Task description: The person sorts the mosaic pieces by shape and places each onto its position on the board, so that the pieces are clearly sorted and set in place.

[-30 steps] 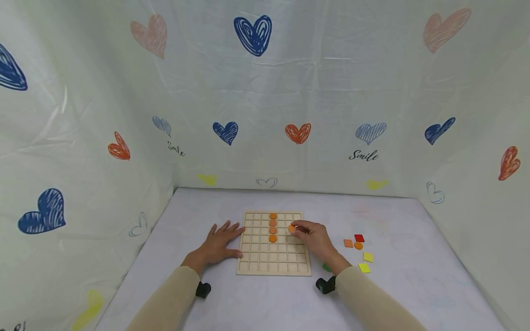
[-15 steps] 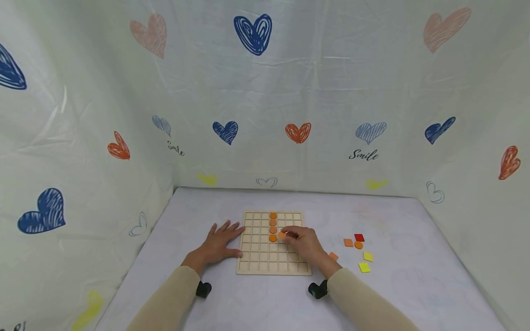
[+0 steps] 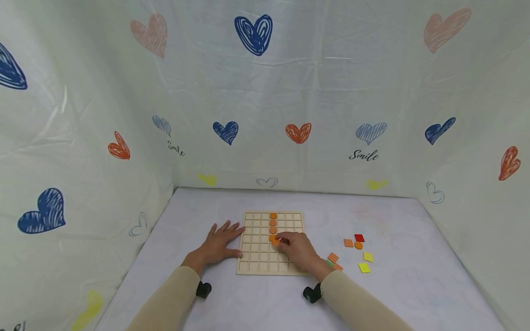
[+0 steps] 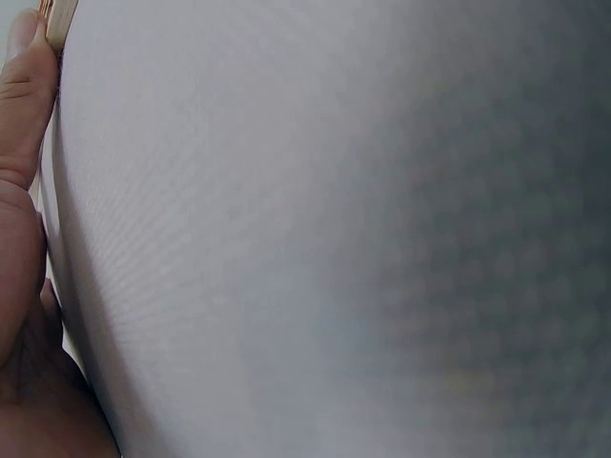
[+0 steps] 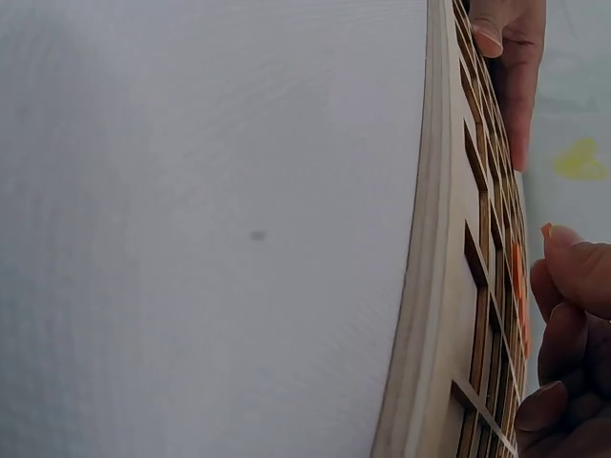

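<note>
A square wooden grid board (image 3: 256, 266) lies on the white table, with a column of round orange discs (image 3: 273, 223) set in its cells. My right hand (image 3: 297, 248) pinches one more orange disc (image 3: 275, 242) between thumb and forefinger, just at the near end of that column. In the right wrist view, an orange edge (image 5: 547, 230) shows at the thumb tip, above the board's cells. With fingers spread, my left hand (image 3: 217, 244) rests at the board's left edge, its thumb and fingertips touching the frame. The left wrist view shows little beyond its thumb (image 4: 24, 114).
Right of the board lie loose pieces: orange squares (image 3: 333, 257), a green piece (image 3: 329, 263) partly covered, a red square (image 3: 359, 237), an orange disc (image 3: 358, 245) and yellow squares (image 3: 368, 257). A white curtain (image 3: 265, 92) printed with hearts hangs behind the table.
My right hand has carried the orange disc left and nearer, from the board's right side to the near end of the column. The left hand has stayed still.
</note>
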### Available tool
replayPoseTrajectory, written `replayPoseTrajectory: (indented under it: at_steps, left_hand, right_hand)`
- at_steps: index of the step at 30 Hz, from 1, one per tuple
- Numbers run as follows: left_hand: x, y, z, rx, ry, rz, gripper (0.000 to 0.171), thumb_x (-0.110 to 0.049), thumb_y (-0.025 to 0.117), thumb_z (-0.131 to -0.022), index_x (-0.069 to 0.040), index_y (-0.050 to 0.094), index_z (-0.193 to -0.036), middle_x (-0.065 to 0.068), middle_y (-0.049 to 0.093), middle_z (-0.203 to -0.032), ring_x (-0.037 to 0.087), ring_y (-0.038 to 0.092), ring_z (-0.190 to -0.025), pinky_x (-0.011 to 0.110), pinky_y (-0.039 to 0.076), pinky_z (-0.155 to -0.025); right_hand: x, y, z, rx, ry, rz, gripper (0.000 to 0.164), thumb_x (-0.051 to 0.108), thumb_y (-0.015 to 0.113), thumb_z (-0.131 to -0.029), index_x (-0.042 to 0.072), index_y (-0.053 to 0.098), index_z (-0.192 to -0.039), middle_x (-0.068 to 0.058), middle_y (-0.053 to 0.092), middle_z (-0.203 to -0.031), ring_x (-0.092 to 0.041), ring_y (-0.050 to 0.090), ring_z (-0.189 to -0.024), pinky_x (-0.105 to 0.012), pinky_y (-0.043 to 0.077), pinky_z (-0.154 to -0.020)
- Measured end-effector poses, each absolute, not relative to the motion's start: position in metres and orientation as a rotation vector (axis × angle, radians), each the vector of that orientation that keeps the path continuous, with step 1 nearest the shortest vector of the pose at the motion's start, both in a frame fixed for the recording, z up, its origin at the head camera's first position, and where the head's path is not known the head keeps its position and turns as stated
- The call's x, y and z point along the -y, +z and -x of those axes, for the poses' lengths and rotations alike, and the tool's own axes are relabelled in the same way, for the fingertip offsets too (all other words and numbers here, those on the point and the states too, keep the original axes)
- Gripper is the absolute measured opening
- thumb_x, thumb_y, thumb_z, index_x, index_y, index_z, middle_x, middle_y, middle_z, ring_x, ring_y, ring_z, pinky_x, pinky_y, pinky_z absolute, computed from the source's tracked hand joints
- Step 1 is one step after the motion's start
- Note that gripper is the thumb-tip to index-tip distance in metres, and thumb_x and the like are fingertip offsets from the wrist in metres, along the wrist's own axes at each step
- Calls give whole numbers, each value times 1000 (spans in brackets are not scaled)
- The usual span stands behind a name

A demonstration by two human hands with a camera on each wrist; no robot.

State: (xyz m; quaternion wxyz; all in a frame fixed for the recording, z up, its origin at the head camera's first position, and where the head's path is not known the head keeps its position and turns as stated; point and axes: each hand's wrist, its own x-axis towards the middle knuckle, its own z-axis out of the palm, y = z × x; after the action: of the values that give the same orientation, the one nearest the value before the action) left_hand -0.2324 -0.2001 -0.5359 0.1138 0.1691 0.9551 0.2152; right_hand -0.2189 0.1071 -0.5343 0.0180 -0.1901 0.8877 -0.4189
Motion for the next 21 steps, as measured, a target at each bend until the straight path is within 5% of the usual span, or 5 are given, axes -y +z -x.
replayPoseTrajectory:
  at_steps: [21]
  left_hand:
    - [200, -537, 233, -2811, 635, -489, 92, -57, 81, -84, -24, 46, -162, 8, 37, -171, 38, 18, -163, 66, 3, -131]
  right_hand:
    - [-101, -539, 215, -2815, -1171, 626, 18, 15, 81, -92, 11, 82, -111, -1, 79, -107, -8, 60, -87, -26, 54, -77]
